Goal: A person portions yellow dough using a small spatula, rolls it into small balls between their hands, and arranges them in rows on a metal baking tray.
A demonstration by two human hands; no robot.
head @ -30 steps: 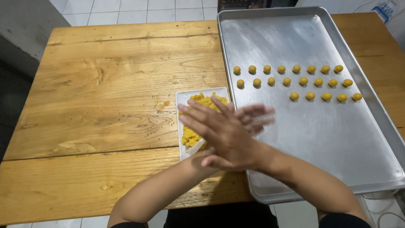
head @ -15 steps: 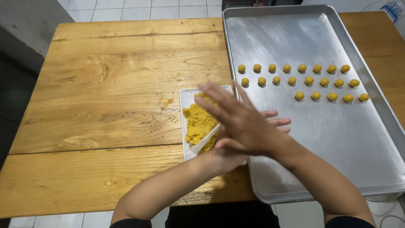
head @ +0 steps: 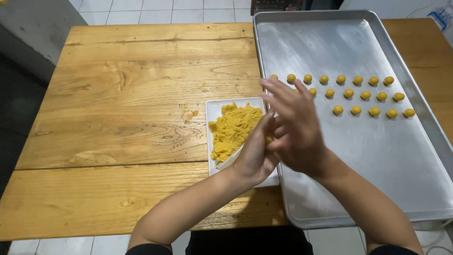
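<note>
The two hands meet just in front of the person, above the seam where the plate [head: 212, 111] meets the tray [head: 406, 189]. The left hand [head: 255, 156] lies palm up underneath; the right hand [head: 295, 127] lies across it, fingers spread flat and blurred with motion. Between the palms a small bit of yellow dough [head: 269, 140] peeks out, so the hands are pressed on it rather than wide apart. The step in hand looks like rolling a pinch of dough into a ball.

Under the left hand, the white plate sits on the wooden table [head: 118, 118], touching the tray's left rim. A heap of dough [head: 233, 130] fills its far half, with what seems a white spoon handle [head: 230, 161] running out from under it.

Further off, on the metal tray, finished balls [head: 356, 97] stand in three rows, evenly spaced, the nearest row shorter than the others.

The next move likely calls for setting the ball in that near row, beside its leftmost ball, apart from its neighbours, and released without flattening it.
</note>
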